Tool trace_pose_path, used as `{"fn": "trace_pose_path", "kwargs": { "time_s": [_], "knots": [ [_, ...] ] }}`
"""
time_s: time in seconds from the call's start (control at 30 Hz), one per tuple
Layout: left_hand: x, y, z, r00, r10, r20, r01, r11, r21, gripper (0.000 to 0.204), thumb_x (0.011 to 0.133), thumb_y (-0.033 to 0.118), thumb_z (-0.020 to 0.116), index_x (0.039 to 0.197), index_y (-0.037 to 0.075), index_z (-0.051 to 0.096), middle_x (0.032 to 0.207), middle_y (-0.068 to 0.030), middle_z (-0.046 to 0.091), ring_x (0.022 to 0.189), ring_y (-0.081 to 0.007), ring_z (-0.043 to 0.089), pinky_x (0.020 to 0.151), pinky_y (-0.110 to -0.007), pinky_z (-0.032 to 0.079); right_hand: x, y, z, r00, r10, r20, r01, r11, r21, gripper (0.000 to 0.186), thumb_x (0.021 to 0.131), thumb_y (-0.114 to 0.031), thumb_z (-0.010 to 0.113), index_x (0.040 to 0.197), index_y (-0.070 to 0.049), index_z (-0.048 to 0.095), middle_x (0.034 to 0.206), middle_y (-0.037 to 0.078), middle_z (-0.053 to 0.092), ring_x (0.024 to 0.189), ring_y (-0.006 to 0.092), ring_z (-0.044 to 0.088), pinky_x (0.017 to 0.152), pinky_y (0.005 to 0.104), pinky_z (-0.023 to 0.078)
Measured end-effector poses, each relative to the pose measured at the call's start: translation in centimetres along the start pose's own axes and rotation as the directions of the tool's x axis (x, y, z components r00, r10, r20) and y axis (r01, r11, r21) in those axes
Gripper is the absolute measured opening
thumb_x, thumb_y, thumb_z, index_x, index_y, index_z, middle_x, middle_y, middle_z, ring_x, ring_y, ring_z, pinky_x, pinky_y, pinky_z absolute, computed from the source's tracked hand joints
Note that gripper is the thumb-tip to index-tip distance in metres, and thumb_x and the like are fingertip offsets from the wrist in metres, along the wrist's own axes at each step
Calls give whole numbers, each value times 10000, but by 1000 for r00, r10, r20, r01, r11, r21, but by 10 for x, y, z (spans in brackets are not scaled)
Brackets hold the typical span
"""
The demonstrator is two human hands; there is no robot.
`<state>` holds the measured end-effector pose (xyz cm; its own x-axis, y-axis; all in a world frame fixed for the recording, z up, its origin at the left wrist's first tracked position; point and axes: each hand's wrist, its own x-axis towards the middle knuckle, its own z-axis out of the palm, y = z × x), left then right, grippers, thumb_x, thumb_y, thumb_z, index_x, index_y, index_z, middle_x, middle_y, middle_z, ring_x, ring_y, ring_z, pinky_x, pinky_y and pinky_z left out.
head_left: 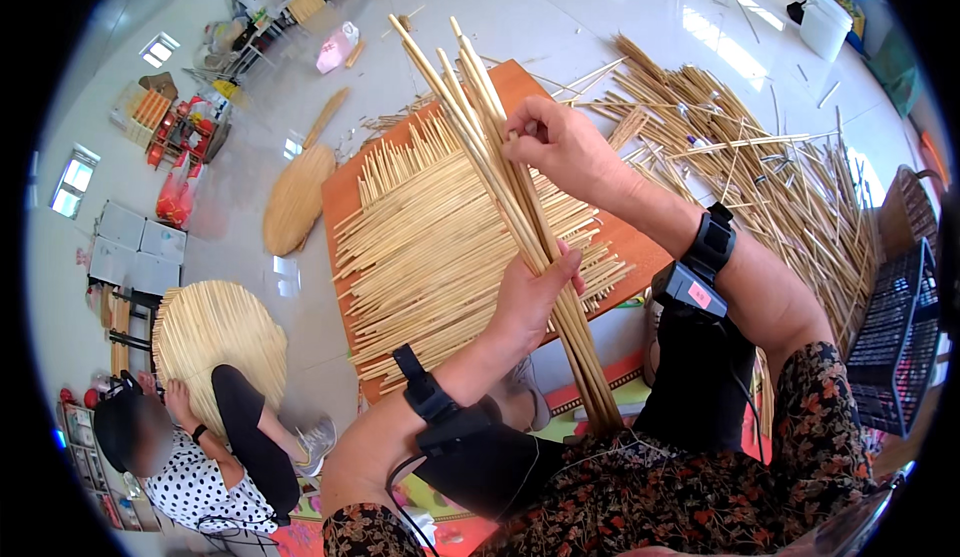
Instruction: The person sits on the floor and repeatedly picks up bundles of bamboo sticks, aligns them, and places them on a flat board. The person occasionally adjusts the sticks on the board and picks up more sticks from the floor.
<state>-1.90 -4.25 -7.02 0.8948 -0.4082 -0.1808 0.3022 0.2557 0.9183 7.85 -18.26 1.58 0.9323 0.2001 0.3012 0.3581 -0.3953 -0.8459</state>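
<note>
A bundle of long straw-coloured stalks (560,302) slants up from my lap, its far ends fanning apart. My left hand (532,297) is wrapped round the bundle at its middle. Higher up, my right hand (555,147) pinches at the stalks with thumb and curled fingers; exactly what is between the fingertips is too small to make out. Below them, a woven mat of stalks (430,247) with uneven ends lies on a brown board (345,207). The bundle crosses over the mat's right part.
Loose stalks (760,177) are heaped on the floor at right, beside a dark basket (890,337). A white bucket (825,22) stands far right. At lower left, a co-worker (215,467) handles a round stalk mat (220,347). An oval woven piece (298,202) lies left of the board.
</note>
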Motion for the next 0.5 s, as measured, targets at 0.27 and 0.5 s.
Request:
{"fn": "trace_pose_path", "kwargs": {
  "time_s": [0.27, 0.5],
  "knots": [
    [-2, -2, -4, 994, -53, 91, 63, 992, -110, 281, 1046, 340, 569, 990, 65, 588, 820, -42, 640, 773, -122, 627, 705, -286, 532, -5, 2, -7, 996, 82, 18, -84, 982, 169, 241, 920, -189, 623, 1049, 13, 605, 827, 94, 648, 763, 162, 623, 720, 324, 512],
    [-5, 5, 4, 990, -86, 108, 109, 965, -238, 301, 1051, 364, 547, 1008, 70, 593, 890, -51, 635, 833, -136, 634, 748, -316, 563, -12, 1, -6, 994, 107, 28, -111, 947, 302, 205, 910, -181, 626, 1005, -2, 656, 823, 37, 640, 750, 99, 584, 697, 273, 490]
  ]
}}
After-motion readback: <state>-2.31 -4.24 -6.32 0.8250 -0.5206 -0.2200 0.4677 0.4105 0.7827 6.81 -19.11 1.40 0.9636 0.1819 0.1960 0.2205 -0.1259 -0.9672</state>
